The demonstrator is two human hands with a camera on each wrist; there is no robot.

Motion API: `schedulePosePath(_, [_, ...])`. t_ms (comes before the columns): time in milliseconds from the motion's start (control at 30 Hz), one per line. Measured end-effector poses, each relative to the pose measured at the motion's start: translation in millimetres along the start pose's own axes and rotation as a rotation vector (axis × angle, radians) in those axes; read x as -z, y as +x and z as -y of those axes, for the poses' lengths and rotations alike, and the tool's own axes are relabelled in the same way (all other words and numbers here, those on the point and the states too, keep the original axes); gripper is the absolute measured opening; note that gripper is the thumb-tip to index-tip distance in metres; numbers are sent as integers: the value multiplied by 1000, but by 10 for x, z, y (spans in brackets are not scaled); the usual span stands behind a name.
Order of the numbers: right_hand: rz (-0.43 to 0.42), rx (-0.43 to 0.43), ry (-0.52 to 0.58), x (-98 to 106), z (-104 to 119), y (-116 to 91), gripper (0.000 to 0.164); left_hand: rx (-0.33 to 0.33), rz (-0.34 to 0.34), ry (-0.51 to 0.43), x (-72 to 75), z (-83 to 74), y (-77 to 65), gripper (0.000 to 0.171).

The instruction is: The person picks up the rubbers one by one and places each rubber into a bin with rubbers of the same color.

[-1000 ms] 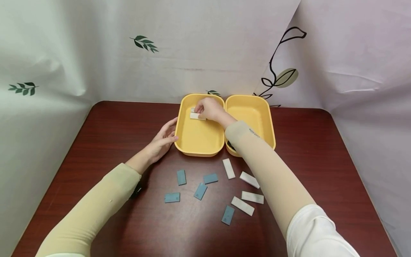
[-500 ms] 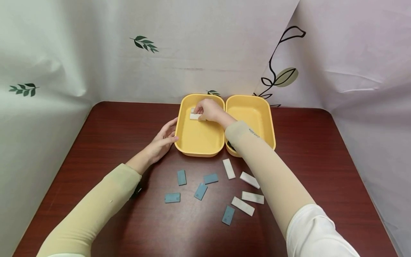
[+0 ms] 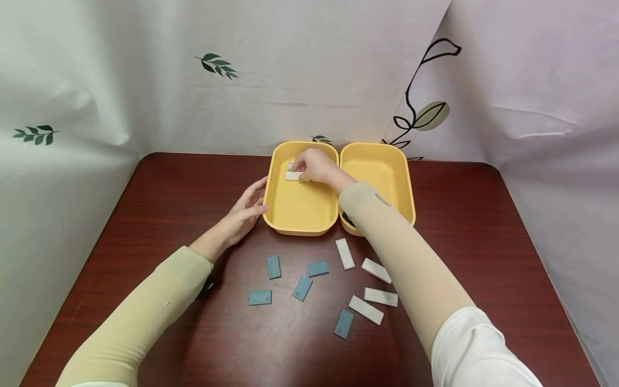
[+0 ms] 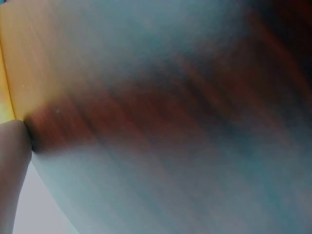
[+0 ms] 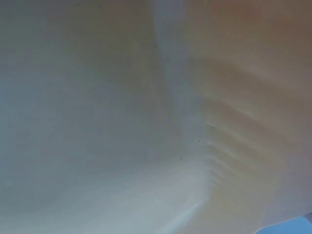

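Note:
Two yellow trays stand side by side at the back of the table in the head view. Inside the left tray (image 3: 302, 215), my right hand (image 3: 314, 164) pinches a flat white rectangular block (image 3: 293, 176), the fingers and thumb covering its right end. Just behind that block lies a second white block (image 3: 290, 166), partly covered by the same fingers. My left hand (image 3: 240, 215) rests against the left tray's outer left side, thumb tip at the rim and fingers loosely bent along the wall. The left wrist view catches only a strip of yellow tray (image 4: 6, 100); the right wrist view is blurred.
The right tray (image 3: 382, 161) lies partly under my right forearm, with something dark in its front left corner. Several blue blocks (image 3: 302, 288) and several white blocks (image 3: 366, 310) are scattered on the dark red table (image 3: 164, 215). Patterned white cloth (image 3: 290, 80) hangs behind.
The white block has shifted a touch to the left between my right fingers. My left hand and both trays stay in place.

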State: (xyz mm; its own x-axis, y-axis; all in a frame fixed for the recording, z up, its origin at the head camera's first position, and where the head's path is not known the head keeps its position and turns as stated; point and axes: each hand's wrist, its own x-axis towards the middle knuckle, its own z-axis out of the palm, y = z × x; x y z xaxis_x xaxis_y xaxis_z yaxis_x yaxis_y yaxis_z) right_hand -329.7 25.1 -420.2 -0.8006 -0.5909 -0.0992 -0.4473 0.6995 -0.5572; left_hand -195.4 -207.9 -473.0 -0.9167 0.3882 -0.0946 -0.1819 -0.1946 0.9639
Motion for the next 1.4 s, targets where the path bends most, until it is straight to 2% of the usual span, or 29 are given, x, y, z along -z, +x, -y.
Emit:
schedulePosePath(700, [3, -33, -3, -3, 13, -1, 22, 7, 12, 0, 13, 1, -4, 81])
schedulePosePath(1400, [19, -34, -52, 40, 60, -20, 19, 4, 8, -2, 1, -10, 0, 81])
